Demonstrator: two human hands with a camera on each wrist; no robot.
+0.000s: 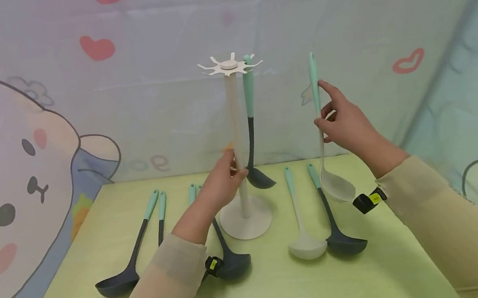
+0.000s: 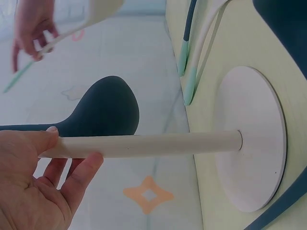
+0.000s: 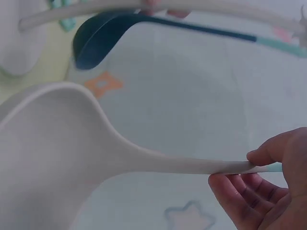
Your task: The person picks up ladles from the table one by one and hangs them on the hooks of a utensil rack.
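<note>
White ladle (image 1: 325,159) held upright in air by right hand (image 1: 346,125), handle pinched between thumb and fingers, at 3 o'clock of stand (image 1: 239,158). Stand pole gripped by left hand (image 1: 220,182).

Risk judged: thin pinch could let ladle slip; stand could tip if pole grip eased.

Dark ladle (image 1: 251,133) hung on hooks. 5 ladles lay on table (image 1: 279,285), 2 at 5 o'clock of stand, beneath held ladle.

- Table (image 1: 280,290): pale yellow-green.
- Rack (image 1: 237,144): cream all over.
- Hanging ladle (image 1: 252,133): dark navy bowl, mint handle.
- Held ladle (image 1: 334,185): off-white, mint-tipped.
- Backdrop (image 1: 157,41): pastel, with pink hearts and a cartoon rabbit.
- Sleeves (image 1: 444,224): beige.
</note>
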